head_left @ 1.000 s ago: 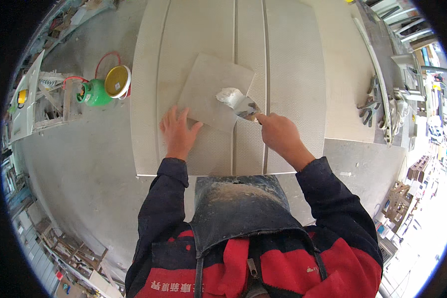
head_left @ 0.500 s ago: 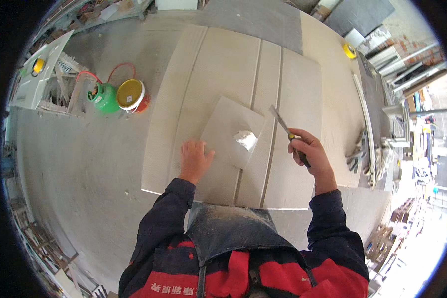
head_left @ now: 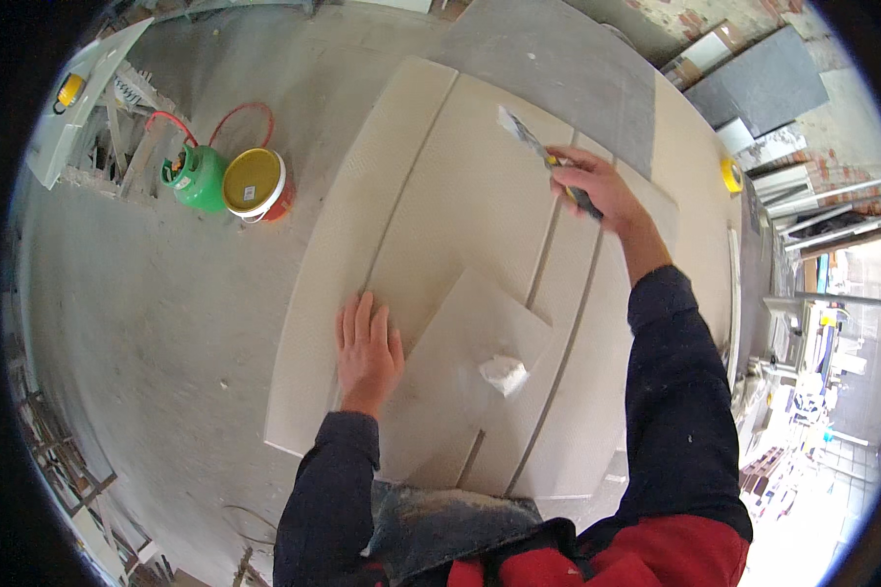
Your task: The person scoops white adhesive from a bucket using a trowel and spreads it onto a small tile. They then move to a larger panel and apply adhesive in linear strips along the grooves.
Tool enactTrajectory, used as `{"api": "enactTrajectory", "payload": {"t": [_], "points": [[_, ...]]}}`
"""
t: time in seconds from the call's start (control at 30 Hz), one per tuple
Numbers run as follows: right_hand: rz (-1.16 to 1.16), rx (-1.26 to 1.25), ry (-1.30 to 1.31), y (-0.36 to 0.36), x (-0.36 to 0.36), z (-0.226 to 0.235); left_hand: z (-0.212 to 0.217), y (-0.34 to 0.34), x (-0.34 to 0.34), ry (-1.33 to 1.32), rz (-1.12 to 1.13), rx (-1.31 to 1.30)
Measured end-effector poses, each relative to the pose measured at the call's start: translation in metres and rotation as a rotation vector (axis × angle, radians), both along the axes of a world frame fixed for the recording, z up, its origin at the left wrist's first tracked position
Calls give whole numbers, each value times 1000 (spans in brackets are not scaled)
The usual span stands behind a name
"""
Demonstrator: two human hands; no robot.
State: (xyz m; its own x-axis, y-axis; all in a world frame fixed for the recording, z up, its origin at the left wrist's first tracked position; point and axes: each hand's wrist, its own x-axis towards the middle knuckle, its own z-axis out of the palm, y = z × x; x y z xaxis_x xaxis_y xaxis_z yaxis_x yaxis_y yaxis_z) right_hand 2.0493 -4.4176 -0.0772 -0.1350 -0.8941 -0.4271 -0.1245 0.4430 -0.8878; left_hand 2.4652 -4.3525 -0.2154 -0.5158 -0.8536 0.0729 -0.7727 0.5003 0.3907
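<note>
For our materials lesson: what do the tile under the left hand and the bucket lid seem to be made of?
Tile: probably ceramic or stone, matt pale beige, flat with crisp edges, a white blob of adhesive on it. Bucket lid: likely plastic, smooth, yellow.

Open concrete floor (head_left: 147,323) lies left of the pale boards (head_left: 440,196), broken only by a yellow-lidded bucket (head_left: 255,184) and green canister (head_left: 198,178). Stacked slabs (head_left: 754,78) crowd the right.
</note>
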Motion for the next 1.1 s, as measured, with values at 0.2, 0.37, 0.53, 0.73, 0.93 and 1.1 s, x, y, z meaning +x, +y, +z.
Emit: {"api": "enactTrajectory", "payload": {"t": [0.2, 0.37, 0.53, 0.73, 0.93, 1.1], "points": [[422, -289, 909, -132, -43, -55, 6, -3, 3, -11, -9, -7], [499, -306, 1047, -182, -56, -72, 4, -5, 3, -16, 6, 8], [557, -268, 1119, -196, -61, -74, 2, -6, 4, -15, -14, -14], [526, -173, 1099, -199, -59, -92, 8, -4, 4, -32, -10, 22], [691, -97, 1322, -225, -35, -57, 8, -4, 6, -32, -4, 31], [646, -224, 1363, -213, -30, -33, 7, -5, 2, -28, 0, 25]]}}
